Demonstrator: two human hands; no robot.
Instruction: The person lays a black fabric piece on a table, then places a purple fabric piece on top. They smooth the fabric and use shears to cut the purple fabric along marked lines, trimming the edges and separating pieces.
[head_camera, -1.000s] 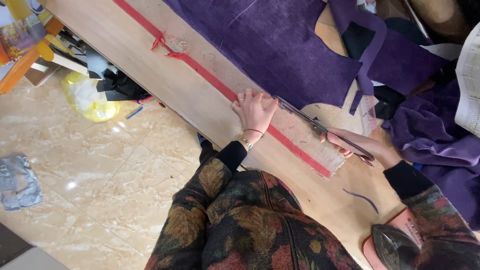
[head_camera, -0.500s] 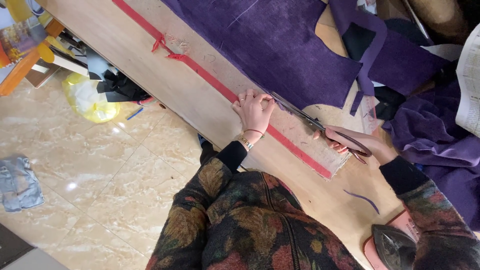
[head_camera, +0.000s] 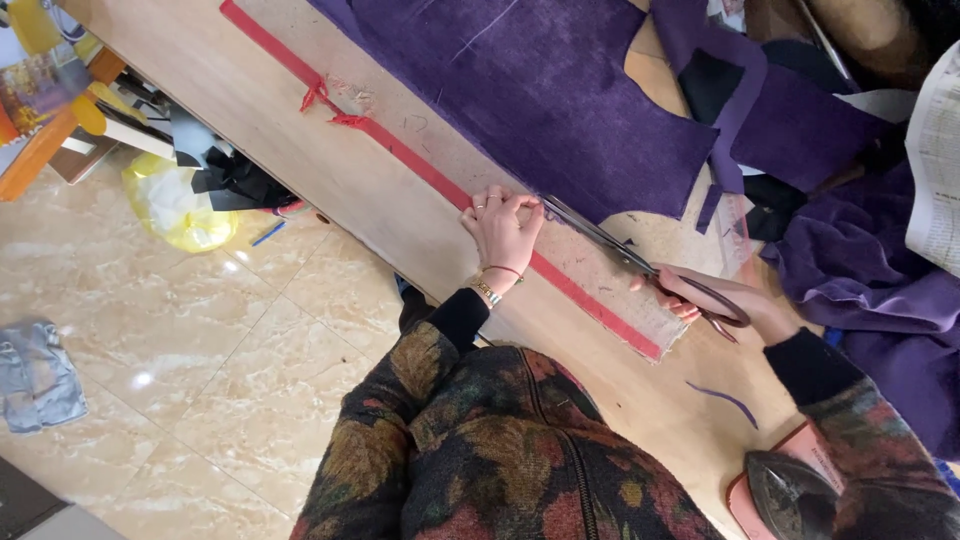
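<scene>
A large piece of purple fabric (head_camera: 540, 90) lies spread on a long wooden table (head_camera: 390, 200). My left hand (head_camera: 503, 228) rests at the fabric's near edge, fingers curled, pinching the cloth beside a long red strip (head_camera: 430, 175). My right hand (head_camera: 715, 300) grips the handles of long dark scissors (head_camera: 620, 250), whose blades point left toward my left hand and reach the fabric's edge. Whether the blades are open is hard to tell.
An iron (head_camera: 790, 490) sits at the table's near right end. More purple cloth (head_camera: 880, 290) is heaped at the right, with a paper sheet (head_camera: 935, 160). A loose purple scrap (head_camera: 725, 398) lies near my right arm. A yellow bag (head_camera: 185, 210) and clutter are on the tiled floor.
My left hand has curled its fingers and shifted slightly along the fabric edge. The scissors and my right hand have moved a little leftward along the cut.
</scene>
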